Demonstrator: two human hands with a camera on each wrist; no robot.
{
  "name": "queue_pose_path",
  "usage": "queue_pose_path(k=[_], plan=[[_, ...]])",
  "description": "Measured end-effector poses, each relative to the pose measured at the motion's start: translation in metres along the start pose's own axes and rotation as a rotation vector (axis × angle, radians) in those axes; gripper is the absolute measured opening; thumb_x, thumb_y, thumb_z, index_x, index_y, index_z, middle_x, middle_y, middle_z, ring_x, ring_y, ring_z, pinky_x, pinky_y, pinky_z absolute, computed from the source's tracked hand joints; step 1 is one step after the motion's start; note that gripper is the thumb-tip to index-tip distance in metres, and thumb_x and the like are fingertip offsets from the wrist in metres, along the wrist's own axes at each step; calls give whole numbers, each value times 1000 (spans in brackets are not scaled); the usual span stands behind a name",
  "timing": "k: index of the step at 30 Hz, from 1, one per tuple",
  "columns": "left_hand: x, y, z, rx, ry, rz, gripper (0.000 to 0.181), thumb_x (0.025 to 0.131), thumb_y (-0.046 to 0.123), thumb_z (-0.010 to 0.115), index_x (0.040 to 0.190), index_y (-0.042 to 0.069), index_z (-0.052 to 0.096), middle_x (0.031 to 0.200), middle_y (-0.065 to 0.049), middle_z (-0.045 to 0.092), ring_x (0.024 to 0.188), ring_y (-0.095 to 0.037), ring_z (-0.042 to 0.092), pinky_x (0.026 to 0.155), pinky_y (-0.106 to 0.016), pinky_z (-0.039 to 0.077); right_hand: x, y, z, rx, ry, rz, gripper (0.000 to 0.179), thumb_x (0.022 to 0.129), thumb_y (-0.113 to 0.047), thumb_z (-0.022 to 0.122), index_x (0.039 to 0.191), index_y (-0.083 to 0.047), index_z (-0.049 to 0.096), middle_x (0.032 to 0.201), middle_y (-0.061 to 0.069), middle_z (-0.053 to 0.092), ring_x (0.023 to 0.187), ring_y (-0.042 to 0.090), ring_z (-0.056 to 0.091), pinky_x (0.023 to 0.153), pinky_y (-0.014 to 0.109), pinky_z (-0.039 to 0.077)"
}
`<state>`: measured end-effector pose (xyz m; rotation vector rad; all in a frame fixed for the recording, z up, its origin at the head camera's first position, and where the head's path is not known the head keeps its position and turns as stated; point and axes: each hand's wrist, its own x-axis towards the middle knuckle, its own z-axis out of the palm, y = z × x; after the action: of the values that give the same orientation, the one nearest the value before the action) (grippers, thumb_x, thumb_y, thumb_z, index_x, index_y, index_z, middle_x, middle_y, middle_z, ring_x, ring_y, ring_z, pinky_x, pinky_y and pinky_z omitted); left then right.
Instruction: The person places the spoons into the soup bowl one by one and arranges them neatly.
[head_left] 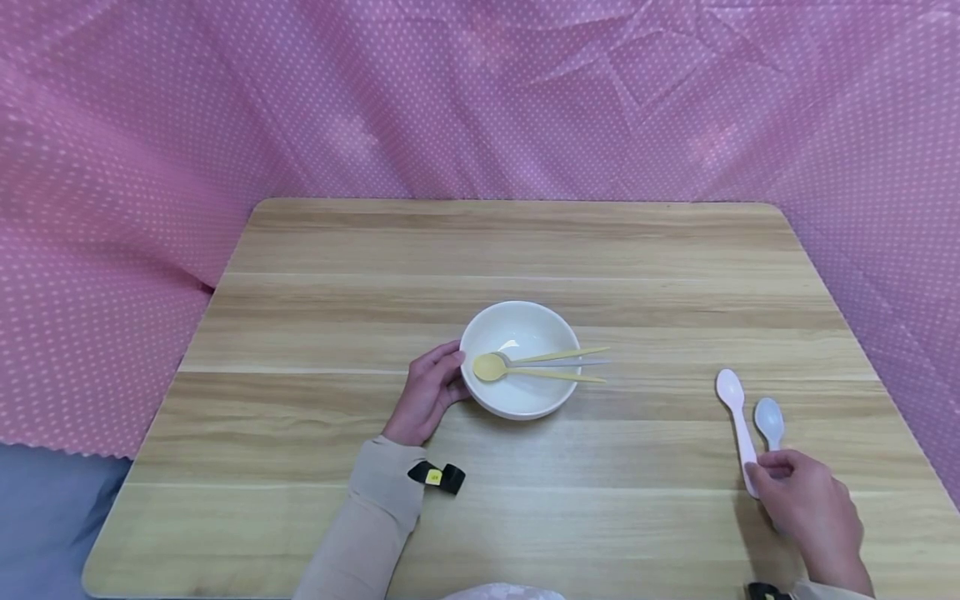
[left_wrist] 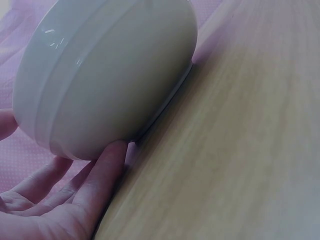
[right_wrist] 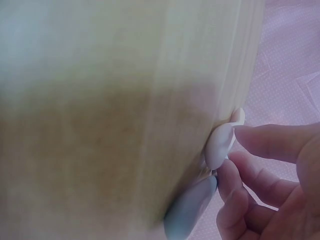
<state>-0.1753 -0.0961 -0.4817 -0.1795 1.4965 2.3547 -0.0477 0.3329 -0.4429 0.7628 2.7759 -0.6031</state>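
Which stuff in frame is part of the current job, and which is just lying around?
Likely part of the job:
white bowl, held by the left hand
utensils lying in it
pink spoon, pinched by the right hand
pale grey spoon beside it, probably

Just around:
wooden table
pink dotted cloth
blue-grey fabric
black wrist gear

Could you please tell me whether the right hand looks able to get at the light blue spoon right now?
Probably yes: the right hand is right beside the light blue spoon and nothing else seems in the way, though its grip is taken up by the pale pink spoon.
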Motion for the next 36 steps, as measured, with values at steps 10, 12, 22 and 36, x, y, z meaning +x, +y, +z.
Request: queue_pose_path(k=[10, 12, 22, 36], plan=[[-1, 0, 1, 3, -3, 4, 48, 91, 21, 59, 134, 3, 48, 133, -19, 51, 104, -23, 59, 80, -31, 55, -1, 2, 0, -4, 20, -24, 40, 83, -43, 64, 102, -7, 68, 96, 12, 71, 81, 34, 62, 51, 30, 37], [-1, 0, 1, 0, -3, 6, 48, 91, 20, 59, 134, 2, 48, 133, -19, 51, 102, -23, 59, 80, -31, 55, 0, 2, 1, -5, 18, -22, 40, 83, -42, 64, 102, -7, 68, 96, 12, 71, 81, 34, 62, 51, 30, 37], [-1, -1, 1, 3, -1, 9, 47, 91, 19, 58, 134, 2, 48, 133, -20, 51, 102, -22, 59, 81, -32, 54, 1, 2, 3, -7, 28, -32, 39, 82, -40, 65, 101, -6, 68, 95, 13, 71, 81, 34, 63, 49, 30, 38], [-1, -2, 1, -9, -3, 14, 46, 91, 19, 58, 133, 1, 49, 132, -19, 51, 100, -22, 59, 80, -32, 55, 3, 1, 4, -12, 23, -34, 40, 81, -40, 66, 102, -6, 68, 97, 14, 70, 81, 34, 62, 49, 29, 37]])
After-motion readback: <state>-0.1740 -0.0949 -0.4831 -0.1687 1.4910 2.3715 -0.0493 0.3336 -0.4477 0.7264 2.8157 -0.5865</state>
